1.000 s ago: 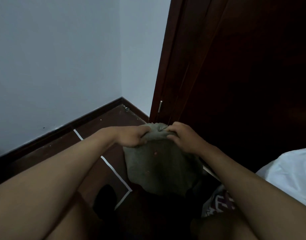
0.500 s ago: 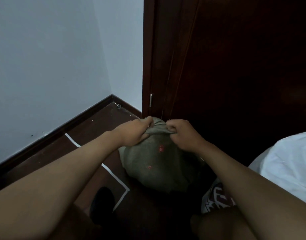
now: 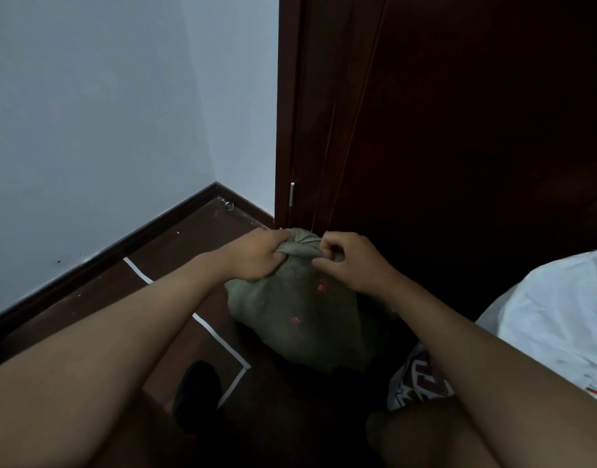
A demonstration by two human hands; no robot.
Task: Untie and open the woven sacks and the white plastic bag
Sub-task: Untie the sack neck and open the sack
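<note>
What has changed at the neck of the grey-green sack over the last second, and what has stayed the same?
The right hand has loosened from a full grasp of the gathered neck to a fingertip pinch at the knot. The left hand still grips the neck of the woven sack, which remains tied on the floor. The white plastic bag lies untouched.

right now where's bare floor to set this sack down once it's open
Bare floor lies left of the grey-green sack, between the baseboard and the white tape line. It is crowded on the right: a printed bag, the white plastic bag and the dark door behind.
</note>
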